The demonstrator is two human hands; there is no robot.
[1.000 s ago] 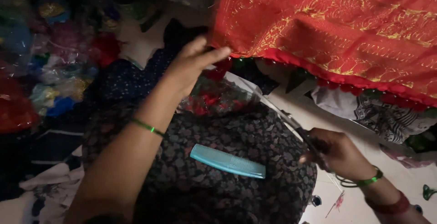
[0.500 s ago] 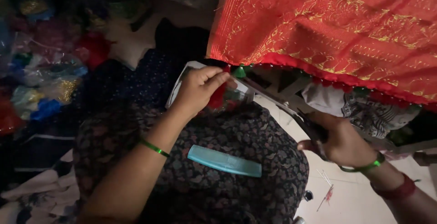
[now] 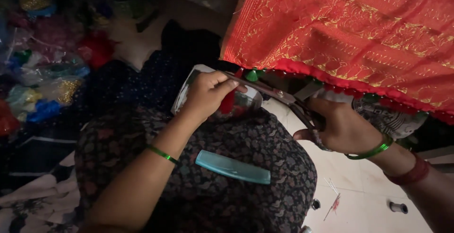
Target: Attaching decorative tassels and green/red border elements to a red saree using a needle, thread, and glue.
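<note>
A red cloth with gold pattern point(image 3: 354, 34) hangs at the upper right, with small red and green tassels along its hem. My left hand point(image 3: 208, 93) pinches a red tassel point(image 3: 228, 103) just below the cloth's corner, over a clear plastic box point(image 3: 189, 84) on my lap. My right hand point(image 3: 343, 126) grips scissors point(image 3: 274, 91) by the handles. The blades point left and their tips reach the fingers of my left hand. A teal comb point(image 3: 232, 167) lies on the dark floral fabric point(image 3: 265, 143) over my lap.
Bags of colourful shiny material point(image 3: 42, 72) are piled at the left in dim light. On the pale floor at the lower right lie a small dark spool point(image 3: 398, 207) and loose thread scraps point(image 3: 333, 200). Patterned cloth point(image 3: 392, 119) sits under the red hem.
My left hand has come down from the cloth's hem to the box on my lap, holding the red tassel. My right hand has lifted the scissors toward it.
</note>
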